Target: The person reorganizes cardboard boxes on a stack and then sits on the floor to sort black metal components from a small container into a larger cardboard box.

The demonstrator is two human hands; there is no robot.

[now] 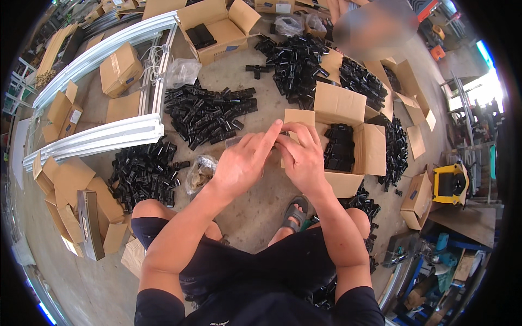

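My left hand (pixel 239 165) and my right hand (pixel 302 158) meet in front of me, above the floor between my knees. The left index finger stretches out toward the right hand while its other fingers curl in. On the right hand the thumb and fingers are pinched together. A see-through edge, perhaps plastic, shows beside the left hand; what the fingers hold is otherwise hidden. Just beyond the right hand stands an open cardboard box (pixel 375 149) with black plastic fittings (pixel 339 146) inside. A clear plastic bag (pixel 201 174) with brownish contents lies left of my left hand.
Piles of black fittings lie at left (pixel 144 174), ahead (pixel 206 111) and farther back (pixel 296 68). White metal profiles (pixel 98 138) stretch across the left. Another open box (pixel 223 51) stands at the back, near a person's hazy shape (pixel 375 27). At right are a yellow-framed item (pixel 451 185) and tools.
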